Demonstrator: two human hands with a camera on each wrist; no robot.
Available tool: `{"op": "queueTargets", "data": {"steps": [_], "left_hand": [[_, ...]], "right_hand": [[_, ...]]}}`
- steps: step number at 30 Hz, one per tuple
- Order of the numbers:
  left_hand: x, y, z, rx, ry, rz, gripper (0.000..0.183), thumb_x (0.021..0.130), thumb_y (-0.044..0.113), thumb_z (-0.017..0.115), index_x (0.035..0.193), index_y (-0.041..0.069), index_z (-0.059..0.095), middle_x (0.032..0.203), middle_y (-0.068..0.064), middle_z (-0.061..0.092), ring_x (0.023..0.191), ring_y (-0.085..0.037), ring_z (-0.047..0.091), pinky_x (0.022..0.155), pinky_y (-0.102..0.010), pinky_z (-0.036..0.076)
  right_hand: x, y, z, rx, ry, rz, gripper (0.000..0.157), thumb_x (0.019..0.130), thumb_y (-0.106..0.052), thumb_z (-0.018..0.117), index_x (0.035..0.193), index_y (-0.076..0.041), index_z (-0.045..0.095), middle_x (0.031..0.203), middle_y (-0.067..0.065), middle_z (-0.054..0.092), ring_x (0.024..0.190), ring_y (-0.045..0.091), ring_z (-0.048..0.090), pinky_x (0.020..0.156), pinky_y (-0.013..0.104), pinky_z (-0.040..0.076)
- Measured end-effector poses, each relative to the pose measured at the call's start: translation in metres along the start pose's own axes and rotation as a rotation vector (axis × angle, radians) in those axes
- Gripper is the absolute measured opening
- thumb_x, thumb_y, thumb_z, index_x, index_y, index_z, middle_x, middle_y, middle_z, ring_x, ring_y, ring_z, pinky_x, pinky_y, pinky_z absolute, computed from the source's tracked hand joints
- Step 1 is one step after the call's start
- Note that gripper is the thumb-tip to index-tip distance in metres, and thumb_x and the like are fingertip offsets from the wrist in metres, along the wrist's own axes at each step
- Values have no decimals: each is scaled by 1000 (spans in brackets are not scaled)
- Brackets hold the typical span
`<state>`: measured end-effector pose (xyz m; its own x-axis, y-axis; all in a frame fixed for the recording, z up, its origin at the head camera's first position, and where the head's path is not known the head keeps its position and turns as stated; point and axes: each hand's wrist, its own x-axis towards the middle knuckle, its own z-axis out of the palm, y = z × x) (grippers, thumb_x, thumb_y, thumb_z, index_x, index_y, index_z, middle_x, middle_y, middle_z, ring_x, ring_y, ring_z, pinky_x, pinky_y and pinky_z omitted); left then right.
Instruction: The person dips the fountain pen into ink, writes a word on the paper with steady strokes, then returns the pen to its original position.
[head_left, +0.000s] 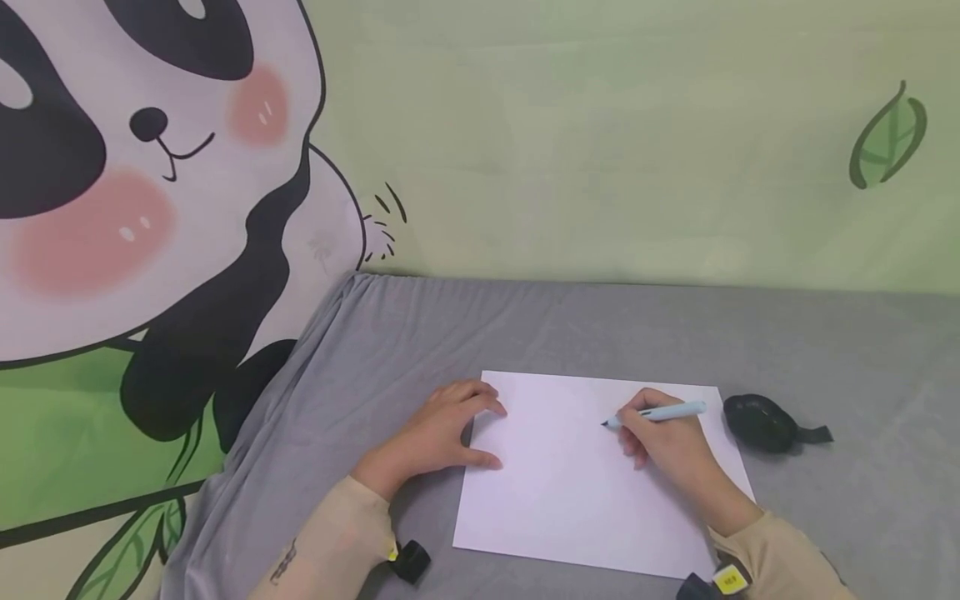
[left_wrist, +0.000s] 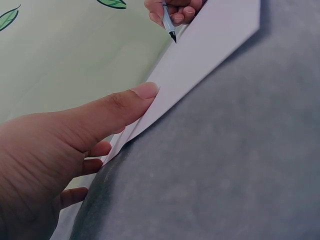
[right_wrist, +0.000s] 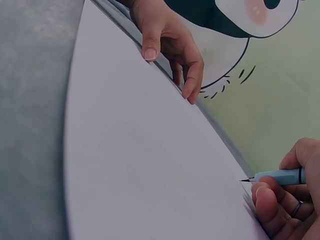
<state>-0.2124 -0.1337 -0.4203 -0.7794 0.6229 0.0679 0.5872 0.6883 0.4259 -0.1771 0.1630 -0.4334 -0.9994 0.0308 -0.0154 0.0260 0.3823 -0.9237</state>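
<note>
A blank white sheet of paper (head_left: 570, 492) lies on the grey cloth. My left hand (head_left: 442, 429) rests at its left edge, thumb and fingers spread, fingertips on the paper. The left wrist view has that thumb (left_wrist: 120, 107) pressing near the edge. Over the upper right part of the sheet, my right hand (head_left: 663, 437) pinches a light blue pen (head_left: 671, 411) between thumb and fingers. Its dark pointed tip faces left, right at the paper surface. In the right wrist view a ring (right_wrist: 296, 209) shows on a finger.
A black rounded object (head_left: 761, 423) with a short flat tail lies just right of the sheet. Grey cloth (head_left: 600, 329) covers the table up to a pale green backdrop (head_left: 600, 150) with a large panda (head_left: 225, 192) printed at left. Small black devices (head_left: 411, 562) sit at both wrists.
</note>
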Motion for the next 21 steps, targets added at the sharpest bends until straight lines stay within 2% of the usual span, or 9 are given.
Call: {"op": "queueTargets", "data": {"steps": [8,15,21], "left_hand": [[2,-1,2,1,5,14,54,72,39,83,116,18,61,135,-7,52,131,-30,45,110,-51,32],[4,-5,7,21,21,27,54,70,39,84,115,19,62,134,-6,54,130,-29,46,108,-52,34],[3,-7,9,35,29,45,53,70,42,83,113,19,62,132,-6,55,128,-29,48,107,-52,35]], "right_hand": [[0,0,-4,-26,13,25,12,92,-7,56,88,4,57,62,4,60,51,9,57,47,23,51],[-1,-3,-6,-5,12,15,13,92,-8,56,87,5,57,61,3,60,50,9,57,46,21,50],[-5,-1,-6,25,41,50,13,91,-8,56,85,4,56,60,3,59,48,9,56,46,21,49]]}}
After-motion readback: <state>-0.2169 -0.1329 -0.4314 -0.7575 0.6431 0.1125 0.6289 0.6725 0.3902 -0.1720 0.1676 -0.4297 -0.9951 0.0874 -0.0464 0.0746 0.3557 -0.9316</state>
